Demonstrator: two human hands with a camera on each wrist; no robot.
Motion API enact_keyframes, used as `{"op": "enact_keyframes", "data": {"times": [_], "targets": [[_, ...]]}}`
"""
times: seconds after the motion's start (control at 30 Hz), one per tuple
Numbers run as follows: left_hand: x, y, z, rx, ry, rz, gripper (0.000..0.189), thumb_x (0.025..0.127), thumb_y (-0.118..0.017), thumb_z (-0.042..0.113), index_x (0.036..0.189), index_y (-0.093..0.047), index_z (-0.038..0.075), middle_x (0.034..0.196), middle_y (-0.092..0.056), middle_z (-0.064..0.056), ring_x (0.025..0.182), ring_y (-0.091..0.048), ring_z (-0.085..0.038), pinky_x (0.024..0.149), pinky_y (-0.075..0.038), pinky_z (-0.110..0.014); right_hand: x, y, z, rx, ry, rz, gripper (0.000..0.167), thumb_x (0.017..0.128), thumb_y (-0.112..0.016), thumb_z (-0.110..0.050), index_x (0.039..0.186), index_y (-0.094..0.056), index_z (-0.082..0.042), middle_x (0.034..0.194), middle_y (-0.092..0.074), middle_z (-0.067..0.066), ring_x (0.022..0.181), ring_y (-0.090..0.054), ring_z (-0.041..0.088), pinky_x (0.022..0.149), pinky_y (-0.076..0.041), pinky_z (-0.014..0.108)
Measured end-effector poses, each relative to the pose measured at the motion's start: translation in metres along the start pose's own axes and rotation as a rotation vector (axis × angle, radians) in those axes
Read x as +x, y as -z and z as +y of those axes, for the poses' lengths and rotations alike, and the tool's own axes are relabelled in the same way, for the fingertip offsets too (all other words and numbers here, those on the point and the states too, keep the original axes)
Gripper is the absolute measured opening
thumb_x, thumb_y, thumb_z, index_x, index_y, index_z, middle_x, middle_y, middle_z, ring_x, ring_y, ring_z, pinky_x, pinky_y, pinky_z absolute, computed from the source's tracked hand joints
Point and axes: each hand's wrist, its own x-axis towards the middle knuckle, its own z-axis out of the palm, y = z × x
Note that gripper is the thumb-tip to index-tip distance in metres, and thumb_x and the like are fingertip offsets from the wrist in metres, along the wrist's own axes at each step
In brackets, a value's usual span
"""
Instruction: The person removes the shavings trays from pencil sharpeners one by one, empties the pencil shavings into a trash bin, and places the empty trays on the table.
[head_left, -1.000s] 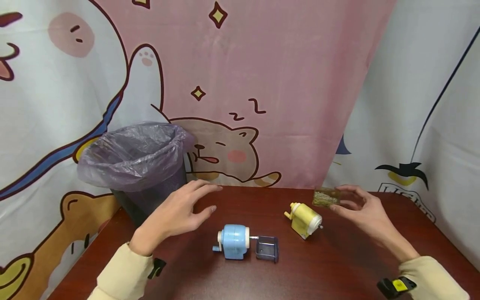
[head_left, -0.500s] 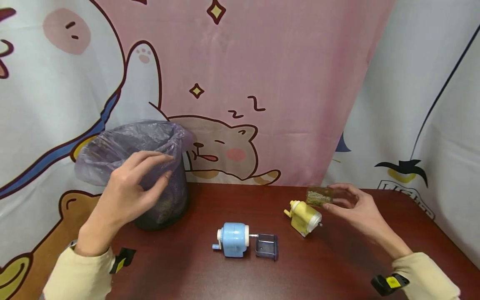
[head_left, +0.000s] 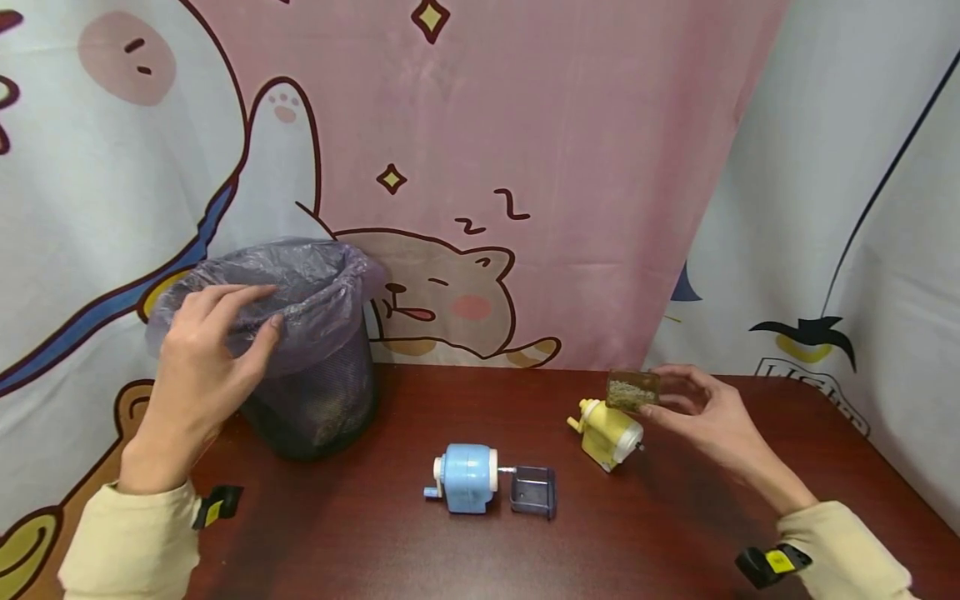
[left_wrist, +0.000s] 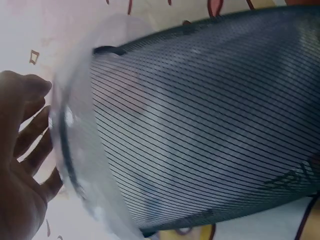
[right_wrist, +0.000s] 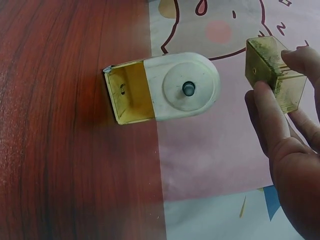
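Note:
My right hand (head_left: 716,425) pinches a see-through yellow shavings drawer (head_left: 632,390) with pale shavings in it. The drawer (right_wrist: 275,70) is tilted in the right wrist view. Just below it on the table stands a yellow pencil sharpener (head_left: 609,435) with a hand crank; its drawer slot (right_wrist: 131,92) gapes. My left hand (head_left: 198,367) is in front of a mesh trash bin (head_left: 322,408), by the rim, with thumb and fingers apart and nothing held. I cannot tell whether it touches the purple bag (head_left: 330,325) that lines the bin.
A blue crank pencil sharpener (head_left: 468,479) stands mid-table, and its dark see-through drawer (head_left: 533,492) lies at its right. Behind the brown table (head_left: 420,558) hangs a printed curtain (head_left: 585,167).
My left hand has moved left from above the table to the bin's rim. The right hand has shifted slightly left with the drawer, closer to the yellow sharpener.

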Motion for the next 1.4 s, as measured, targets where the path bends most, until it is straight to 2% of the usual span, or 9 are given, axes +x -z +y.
{"op": "enact_keyframes", "data": {"times": [0.17, 0.5, 0.73, 0.87, 1.0, 1.17, 1.4], "targets": [[-0.007, -0.002, -0.01, 0.038, 0.03, -0.038, 0.039, 0.083, -0.08, 0.002, 0.12, -0.071, 0.0, 0.114, -0.068, -0.024, 0.106, -0.059, -0.042, 0.092, -0.041, -0.061, 0.001, -0.001, -0.002, 0.002, 0.003, 0.0, 0.054, 0.091, -0.078, -0.012, 0.138, -0.053, -0.003, 0.12, -0.063, -0.018, 0.101, -0.068, -0.007, 0.079, -0.058, 0.019], [-0.011, -0.008, -0.018, 0.087, -0.047, -0.017, 0.029, 0.08, -0.081, -0.003, 0.108, -0.075, 0.002, 0.095, -0.068, -0.019, 0.09, -0.062, -0.038, 0.078, -0.036, -0.056, 0.007, -0.007, -0.008, -0.035, 0.043, 0.001, 0.052, 0.091, -0.078, -0.014, 0.136, -0.055, -0.004, 0.123, -0.061, -0.018, 0.102, -0.067, -0.007, 0.08, -0.057, 0.018], [-0.011, -0.008, -0.018, 0.097, -0.041, -0.047, 0.029, 0.081, -0.081, -0.002, 0.108, -0.074, 0.003, 0.097, -0.066, -0.018, 0.09, -0.06, -0.038, 0.079, -0.036, -0.056, 0.012, -0.012, -0.013, -0.032, 0.028, -0.012, 0.053, 0.092, -0.077, -0.017, 0.138, -0.054, -0.003, 0.126, -0.06, -0.015, 0.103, -0.065, -0.009, 0.081, -0.057, 0.019], [-0.011, -0.009, -0.02, 0.102, -0.045, -0.06, 0.031, 0.079, -0.083, 0.0, 0.109, -0.072, 0.001, 0.102, -0.066, -0.021, 0.094, -0.056, -0.041, 0.076, -0.032, -0.053, 0.016, -0.017, -0.017, -0.023, 0.009, -0.022, 0.054, 0.092, -0.077, -0.021, 0.139, -0.054, -0.006, 0.13, -0.06, -0.008, 0.106, -0.065, -0.009, 0.083, -0.057, 0.02], [-0.012, -0.011, -0.023, 0.13, -0.045, -0.08, 0.034, 0.079, -0.084, 0.006, 0.111, -0.071, 0.001, 0.104, -0.069, -0.021, 0.096, -0.055, -0.044, 0.077, -0.03, -0.057, 0.022, -0.021, -0.022, -0.022, 0.006, -0.03, 0.054, 0.092, -0.078, -0.023, 0.138, -0.055, -0.008, 0.132, -0.06, -0.003, 0.107, -0.065, -0.009, 0.083, -0.057, 0.021], [-0.012, -0.013, -0.024, 0.165, -0.046, -0.101, 0.034, 0.081, -0.083, 0.009, 0.112, -0.072, 0.002, 0.096, -0.072, -0.019, 0.088, -0.059, -0.04, 0.078, -0.028, -0.058, 0.028, -0.025, -0.028, -0.02, 0.01, -0.034, 0.054, 0.092, -0.078, -0.025, 0.138, -0.055, -0.009, 0.132, -0.061, 0.0, 0.106, -0.065, -0.008, 0.083, -0.058, 0.021], [-0.011, -0.014, -0.024, 0.181, -0.046, -0.118, 0.033, 0.083, -0.082, 0.01, 0.113, -0.071, 0.003, 0.094, -0.072, -0.019, 0.083, -0.058, -0.038, 0.075, -0.027, -0.055, 0.037, -0.03, -0.033, 0.043, 0.023, -0.031, 0.053, 0.092, -0.078, -0.02, 0.137, -0.055, -0.006, 0.13, -0.063, -0.001, 0.107, -0.066, -0.004, 0.085, -0.057, 0.02]]}}
